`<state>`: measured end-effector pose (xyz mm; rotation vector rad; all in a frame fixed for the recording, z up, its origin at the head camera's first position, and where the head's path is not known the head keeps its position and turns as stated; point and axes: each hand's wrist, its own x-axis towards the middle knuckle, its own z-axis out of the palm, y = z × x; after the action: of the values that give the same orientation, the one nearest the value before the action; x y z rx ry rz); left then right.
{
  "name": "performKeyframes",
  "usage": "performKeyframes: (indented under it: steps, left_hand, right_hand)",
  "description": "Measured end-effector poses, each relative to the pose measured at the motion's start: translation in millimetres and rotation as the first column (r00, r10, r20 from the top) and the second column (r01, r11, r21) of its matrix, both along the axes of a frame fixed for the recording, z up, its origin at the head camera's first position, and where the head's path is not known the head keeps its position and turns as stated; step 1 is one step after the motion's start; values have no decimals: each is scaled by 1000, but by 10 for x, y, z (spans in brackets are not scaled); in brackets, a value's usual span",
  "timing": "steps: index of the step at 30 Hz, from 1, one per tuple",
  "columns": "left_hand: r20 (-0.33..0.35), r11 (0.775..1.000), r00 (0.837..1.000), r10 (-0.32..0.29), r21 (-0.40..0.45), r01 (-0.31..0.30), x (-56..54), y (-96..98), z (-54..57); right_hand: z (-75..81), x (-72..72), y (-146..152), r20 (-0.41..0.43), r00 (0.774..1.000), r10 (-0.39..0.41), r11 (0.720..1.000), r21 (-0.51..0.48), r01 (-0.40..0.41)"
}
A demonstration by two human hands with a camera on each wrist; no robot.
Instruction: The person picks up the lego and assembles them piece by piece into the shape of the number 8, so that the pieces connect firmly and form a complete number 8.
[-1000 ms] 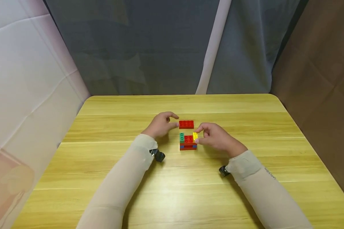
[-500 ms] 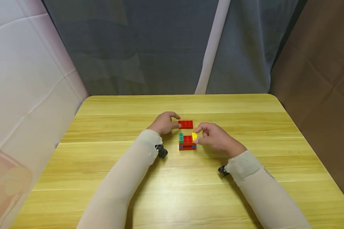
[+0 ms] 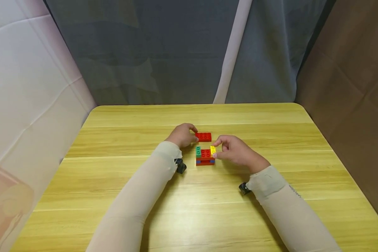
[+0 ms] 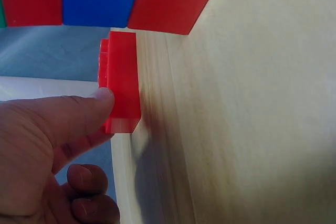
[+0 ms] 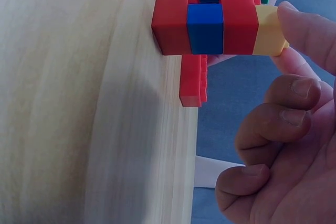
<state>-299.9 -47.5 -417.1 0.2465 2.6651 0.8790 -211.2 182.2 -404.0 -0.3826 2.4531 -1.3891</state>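
A stack of toy building bricks stands on the table, with a red brick (image 3: 205, 163) at the bottom, small blue bricks (image 5: 205, 30) above it and another red brick (image 5: 239, 22) over those. On top, a green brick (image 3: 198, 152) sits at the left end and a yellow brick (image 3: 212, 150) at the right end. My right hand (image 3: 237, 151) pinches the yellow brick between thumb and index finger, its other fingers curled. Behind the stack lies a separate red brick (image 3: 204, 137), studs up. My left hand (image 3: 181, 136) holds that brick's left end between thumb and index finger.
The wooden table (image 3: 119, 168) has its far edge a short way beyond the loose brick. A grey curtain (image 3: 176, 52) hangs behind it, with white cloth (image 3: 34, 87) at left and brown cloth (image 3: 349, 87) at right. Each wrist carries a small black camera (image 3: 181, 166).
My left hand has moved right onto the left end of the loose red brick and now grips it. The right hand stays on the yellow brick.
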Motion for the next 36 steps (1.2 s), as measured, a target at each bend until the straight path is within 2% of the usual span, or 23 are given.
performKeyframes:
  steps: [14, 31, 36]
  left_hand:
    - [-5, 999, 1000, 1, -36, -1, 11, 5, 13]
    - [-84, 999, 996, -40, 29, 43, -3, -157, -10]
    - [-87, 998, 995, -42, 50, 47, 10, -178, 15]
  right_hand:
    - [18, 2, -24, -4, 1000, 1, 1000, 8, -1]
    - [18, -12, -14, -3, 1000, -9, 1000, 19, 9]
    - [10, -17, -15, -5, 1000, -7, 1000, 13, 7]
